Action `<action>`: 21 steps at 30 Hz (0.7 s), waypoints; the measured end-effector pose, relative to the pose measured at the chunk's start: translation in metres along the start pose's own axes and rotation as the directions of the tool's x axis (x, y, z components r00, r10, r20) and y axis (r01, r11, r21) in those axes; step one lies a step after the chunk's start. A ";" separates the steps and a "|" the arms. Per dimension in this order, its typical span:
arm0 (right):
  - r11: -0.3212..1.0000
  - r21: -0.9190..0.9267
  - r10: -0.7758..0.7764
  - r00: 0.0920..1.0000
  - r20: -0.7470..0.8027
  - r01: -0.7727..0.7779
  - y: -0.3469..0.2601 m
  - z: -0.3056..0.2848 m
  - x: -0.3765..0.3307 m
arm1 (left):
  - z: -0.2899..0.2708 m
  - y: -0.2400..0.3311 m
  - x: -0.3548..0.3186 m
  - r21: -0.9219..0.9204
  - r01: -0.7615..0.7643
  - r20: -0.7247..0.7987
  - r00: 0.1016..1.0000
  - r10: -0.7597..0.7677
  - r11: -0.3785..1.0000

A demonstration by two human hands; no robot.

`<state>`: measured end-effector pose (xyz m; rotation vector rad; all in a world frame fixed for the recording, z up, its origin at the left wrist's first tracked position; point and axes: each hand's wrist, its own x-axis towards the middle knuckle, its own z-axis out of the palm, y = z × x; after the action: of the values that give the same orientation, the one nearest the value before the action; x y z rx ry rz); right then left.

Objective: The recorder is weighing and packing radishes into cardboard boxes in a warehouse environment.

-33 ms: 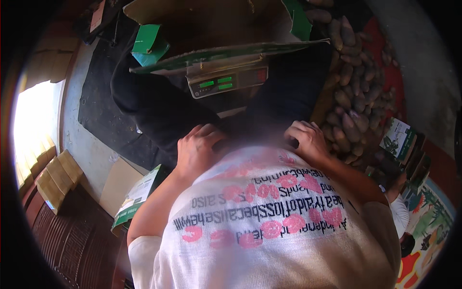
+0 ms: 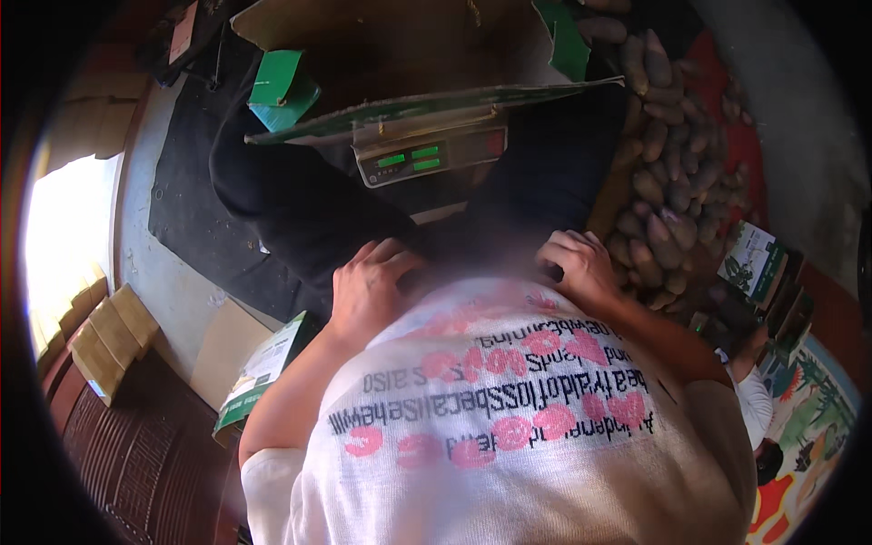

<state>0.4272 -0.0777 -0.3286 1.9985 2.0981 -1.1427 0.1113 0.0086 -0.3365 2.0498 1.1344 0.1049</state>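
Note:
My left hand (image 2: 374,283) lies at my lap beside the hem of my white printed shirt (image 2: 454,363), its fingers curled inward. Across from it my right hand (image 2: 581,263) rests on my right thigh, also with bent fingers. The inner side of both hands is hidden, so anything in them does not show. Beyond my hands, between my legs in dark trousers (image 2: 291,209), is a digital weighing scale (image 2: 400,168) with lit green displays. An open cardboard box (image 2: 427,107) with green flaps sits over the scale, its interior dark.
Brown-purple tubers like sweet potatoes (image 2: 668,182) lie heaped at my right. A green-and-white carton (image 2: 259,372) stands by my left arm, with similar cartons (image 2: 758,263) at right. Stacked brown cardboard (image 2: 113,331) is far left. Another person's white sleeve (image 2: 752,404) shows at lower right.

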 end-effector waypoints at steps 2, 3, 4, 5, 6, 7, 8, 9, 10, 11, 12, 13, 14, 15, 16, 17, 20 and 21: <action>0.999 0.025 -0.038 0.999 -0.016 0.038 0.002 0.000 0.007 | -0.010 -0.006 -0.001 -0.071 0.150 0.095 0.985 -0.143 0.986; 0.999 0.033 -0.024 0.999 -0.027 0.025 0.002 -0.001 0.011 | -0.015 -0.014 -0.005 -0.070 0.152 0.128 0.982 -0.142 0.986; 0.999 0.042 -0.011 0.999 -0.038 0.013 0.002 -0.002 0.016 | -0.020 -0.020 -0.009 -0.068 0.157 0.134 0.980 -0.147 0.985; 0.999 0.048 -0.011 0.999 -0.033 0.013 0.004 -0.003 0.020 | -0.023 -0.025 -0.014 -0.077 0.247 0.190 0.955 -0.229 0.966; 0.998 0.051 -0.027 0.999 -0.027 0.029 0.005 -0.003 0.024 | -0.026 -0.030 -0.020 -0.083 0.340 0.242 0.919 -0.312 0.937; 0.997 0.057 -0.043 0.999 -0.022 0.044 0.006 -0.003 0.028 | -0.026 -0.035 -0.025 -0.080 0.349 0.245 0.915 -0.321 0.934; 0.997 0.062 -0.047 0.999 -0.015 0.048 0.007 -0.005 0.033 | -0.025 -0.040 -0.029 -0.095 0.395 0.266 0.895 -0.359 0.914; 0.997 0.065 -0.047 0.999 -0.011 0.048 0.008 -0.006 0.036 | -0.023 -0.046 -0.034 -0.109 0.437 0.290 0.873 -0.392 0.893; 0.996 0.070 -0.049 0.999 -0.004 0.049 0.010 -0.006 0.039 | -0.022 -0.050 -0.039 -0.106 0.447 0.294 0.867 -0.401 0.888; 0.996 0.077 -0.051 0.999 0.004 0.051 0.011 -0.007 0.042 | -0.019 -0.054 -0.043 -0.068 0.492 0.298 0.841 -0.453 0.868; 0.996 0.072 -0.061 0.998 0.025 0.059 0.011 -0.010 0.045 | -0.016 -0.060 -0.050 -0.032 0.532 0.300 0.813 -0.500 0.846; 0.995 0.069 -0.071 0.996 0.044 0.068 0.012 -0.012 0.046 | -0.010 -0.069 -0.060 0.001 0.560 0.317 0.785 -0.532 0.828; 0.995 0.078 -0.074 0.996 0.047 0.070 0.012 -0.014 0.047 | -0.002 -0.078 -0.075 0.008 0.565 0.318 0.781 -0.538 0.825; 0.994 0.080 -0.082 0.995 0.057 0.077 0.013 -0.016 0.048 | 0.008 -0.088 -0.093 -0.026 0.595 0.301 0.771 -0.561 0.804; 0.993 0.079 -0.089 0.994 0.068 0.084 0.014 -0.017 0.048 | 0.010 -0.089 -0.098 -0.064 0.621 0.284 0.762 -0.582 0.781; 0.993 0.080 -0.090 0.994 0.066 0.084 0.016 -0.016 0.047 | 0.011 -0.086 -0.102 -0.104 0.604 0.207 0.790 -0.577 0.790; 0.991 0.039 -0.126 0.991 -0.046 0.128 0.025 -0.010 0.034 | -0.004 -0.069 -0.076 -0.055 0.625 0.175 0.774 -0.608 0.779; 0.997 0.018 -0.077 0.997 0.006 0.077 0.027 -0.010 0.028 | 0.000 -0.068 -0.075 -0.134 0.613 0.107 0.790 -0.603 0.779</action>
<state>0.4504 -0.0509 -0.3476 1.9342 2.1874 -1.1816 0.0202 -0.0272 -0.3607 1.4431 1.6403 -0.1814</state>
